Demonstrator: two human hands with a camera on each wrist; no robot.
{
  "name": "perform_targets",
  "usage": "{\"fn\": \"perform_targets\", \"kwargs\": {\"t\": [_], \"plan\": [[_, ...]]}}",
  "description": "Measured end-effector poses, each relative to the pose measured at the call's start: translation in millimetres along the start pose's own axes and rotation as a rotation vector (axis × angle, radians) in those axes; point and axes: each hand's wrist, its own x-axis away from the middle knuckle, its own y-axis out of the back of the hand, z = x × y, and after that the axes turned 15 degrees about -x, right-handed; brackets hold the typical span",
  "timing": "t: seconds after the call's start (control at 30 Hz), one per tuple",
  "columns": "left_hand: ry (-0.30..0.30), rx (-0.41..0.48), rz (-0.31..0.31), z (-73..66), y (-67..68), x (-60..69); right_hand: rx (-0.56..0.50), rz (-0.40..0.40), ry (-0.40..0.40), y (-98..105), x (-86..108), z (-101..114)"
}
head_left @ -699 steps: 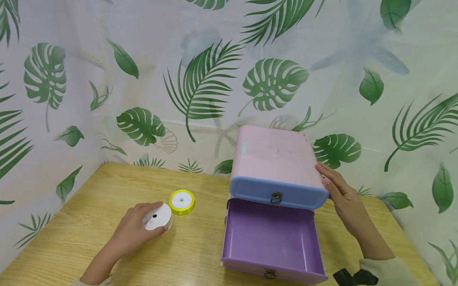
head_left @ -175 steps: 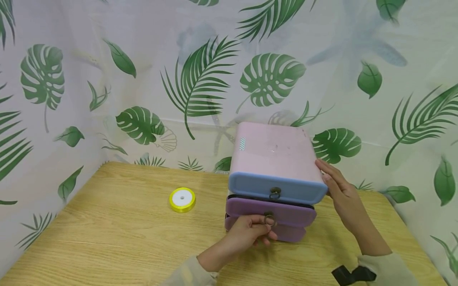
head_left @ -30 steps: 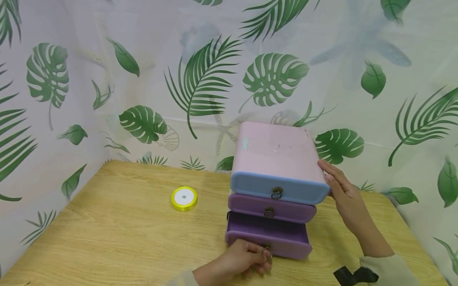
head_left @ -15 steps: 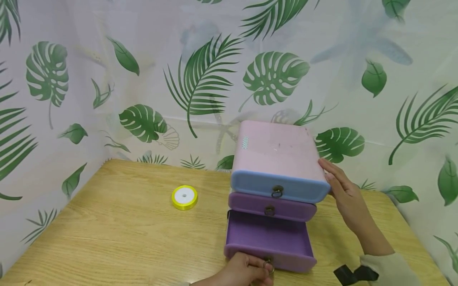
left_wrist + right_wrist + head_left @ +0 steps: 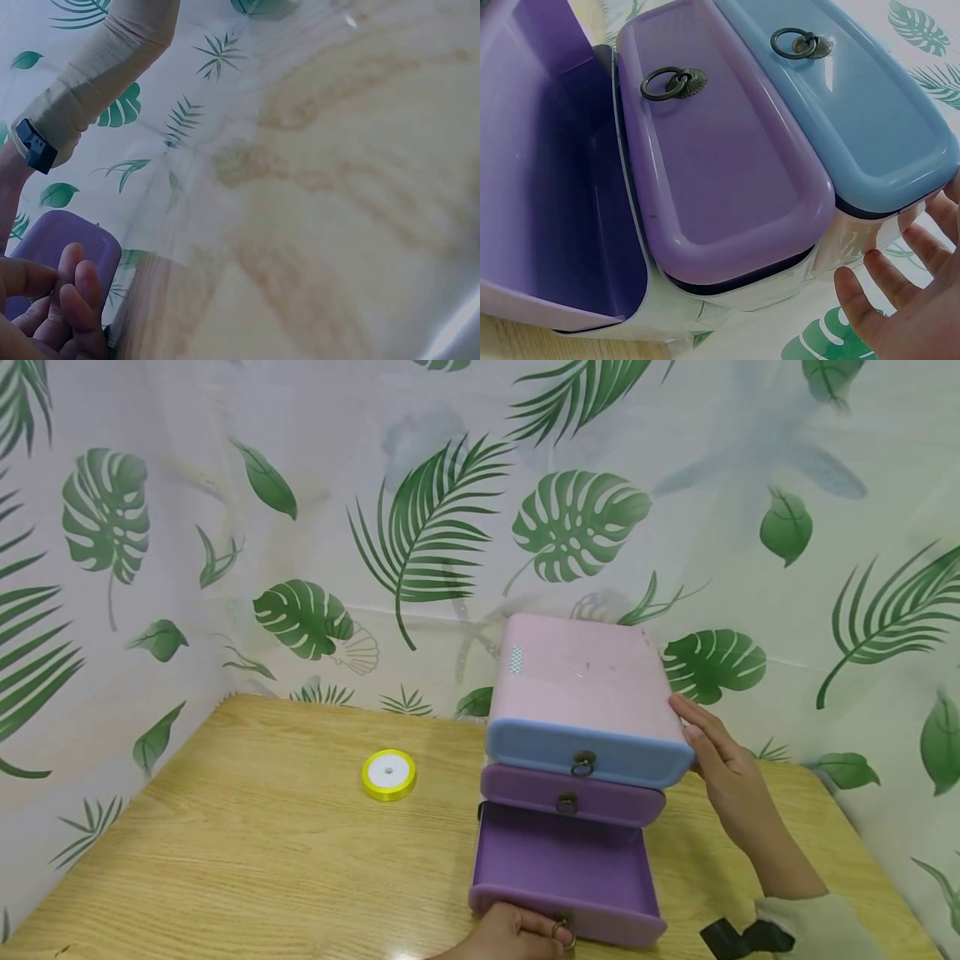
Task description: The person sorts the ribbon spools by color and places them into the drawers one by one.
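A small drawer unit with a pink top (image 5: 585, 677) stands on the table. Its blue top drawer (image 5: 536, 747) and purple middle drawer (image 5: 517, 787) are closed. The purple bottom drawer (image 5: 566, 860) is pulled well out, and its visible inside is bare. My left hand (image 5: 510, 937) pinches that drawer's ring pull (image 5: 564, 932); in the left wrist view, the fingers of the left hand (image 5: 56, 307) partly cover the drawer front (image 5: 82, 232). My right hand (image 5: 723, 777) rests against the unit's upper right side, its fingers (image 5: 889, 277) extended.
A yellow ribbon spool (image 5: 388, 774) with a white centre lies flat on the wooden table (image 5: 262, 827), left of the unit. A leaf-printed cloth (image 5: 315, 527) hangs behind and on both sides. A dark band (image 5: 746, 937) sits by the right sleeve.
The bottom drawer has slid further out towards me with my left hand. Much earlier, the middle drawer stood out and my left hand gripped a white roll, which is now out of view.
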Motion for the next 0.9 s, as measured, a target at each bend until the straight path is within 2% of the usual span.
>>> {"fn": "perform_targets", "kwargs": {"t": [0.13, 0.33, 0.5, 0.6, 0.77, 0.9], "plan": [[-0.005, -0.001, 0.012, 2.3, 1.2, 0.0, -0.016, 0.0, -0.006, 0.1, -0.3, -1.2], [-0.005, -0.008, 0.08, 4.5, 5.1, 0.1, -0.021, 0.003, -0.001, 0.2, -0.5, -0.9], [-0.077, -0.104, 0.142, 7.2, 12.8, 1.3, -0.019, 0.005, -0.003, 0.1, -0.5, -0.7], [-0.111, -0.159, 0.146, 8.7, 18.6, 3.9, -0.016, 0.005, -0.007, 0.3, -1.1, -0.9], [-0.06, -0.141, 0.163, 11.3, 28.2, 9.6, -0.02, 0.002, -0.009, 0.7, -1.3, -1.2], [-0.071, -0.136, 0.191, 14.2, 36.1, 13.3, -0.027, 0.004, -0.009, 0.9, -0.3, -0.9]]}}
